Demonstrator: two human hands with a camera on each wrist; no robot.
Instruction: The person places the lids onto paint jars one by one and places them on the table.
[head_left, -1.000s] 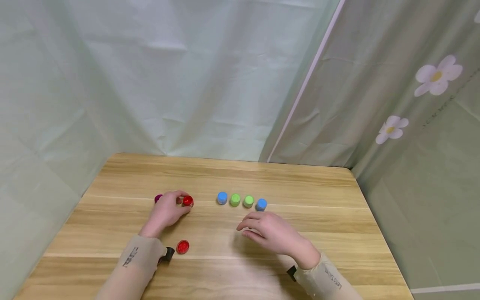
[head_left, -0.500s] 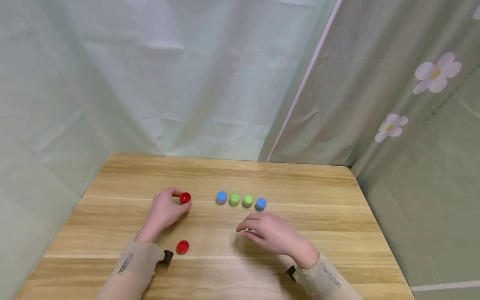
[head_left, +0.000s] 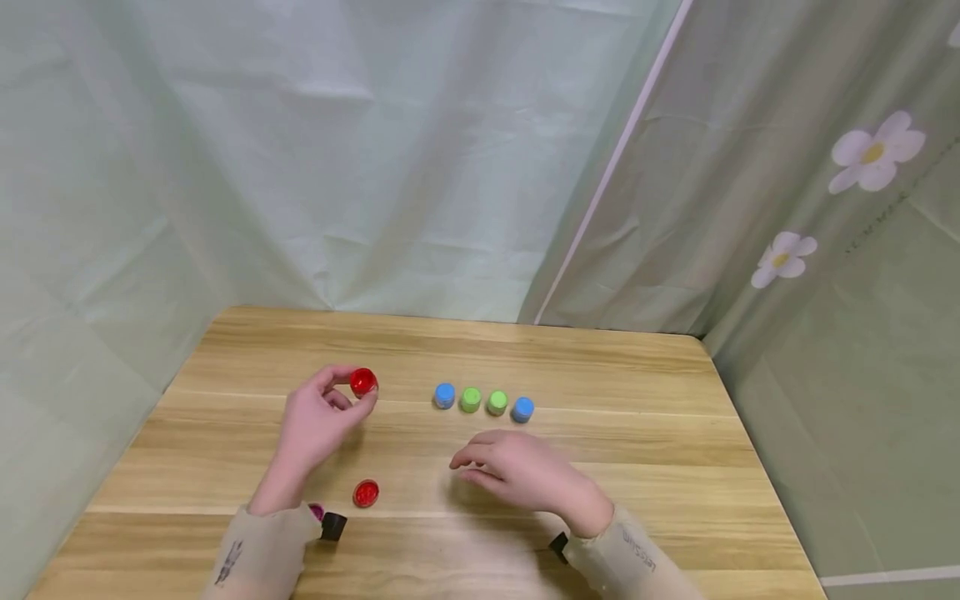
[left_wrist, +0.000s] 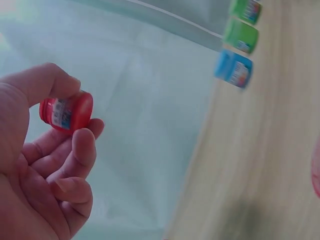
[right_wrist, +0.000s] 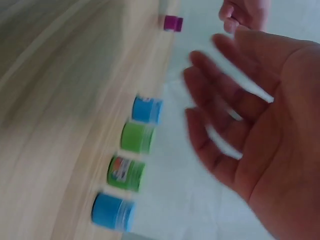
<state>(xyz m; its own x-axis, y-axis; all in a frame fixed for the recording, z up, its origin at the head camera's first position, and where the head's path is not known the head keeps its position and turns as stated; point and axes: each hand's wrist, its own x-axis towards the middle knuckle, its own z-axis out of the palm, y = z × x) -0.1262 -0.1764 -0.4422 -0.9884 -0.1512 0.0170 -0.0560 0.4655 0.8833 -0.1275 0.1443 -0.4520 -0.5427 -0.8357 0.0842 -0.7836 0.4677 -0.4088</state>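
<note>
My left hand [head_left: 311,423] pinches a small red jar [head_left: 364,382] between thumb and fingers, its mouth facing up toward the head camera. A printed label on the jar's side shows in the left wrist view, where the jar [left_wrist: 66,112] is tilted. Below that hand, a round red lid [head_left: 366,493] lies on the table. My right hand [head_left: 525,473] hovers over the table with loosely bent fingers and holds nothing. Beyond its fingertips stands a row of capped jars: a blue jar [head_left: 445,396], a green jar [head_left: 470,400], another green jar [head_left: 497,403] and another blue jar [head_left: 522,409].
A purple lid [head_left: 317,511] peeks out beside the left cuff. The purple jar [right_wrist: 173,23] shows in the right wrist view; the left hand hides it in the head view. Pale curtains [head_left: 420,167] hang behind the wooden table [head_left: 637,375].
The left hand has lifted the red jar off the table, moving up and slightly left. The right hand has shifted a little to the left. The purple lid has come into sight by the left cuff.
</note>
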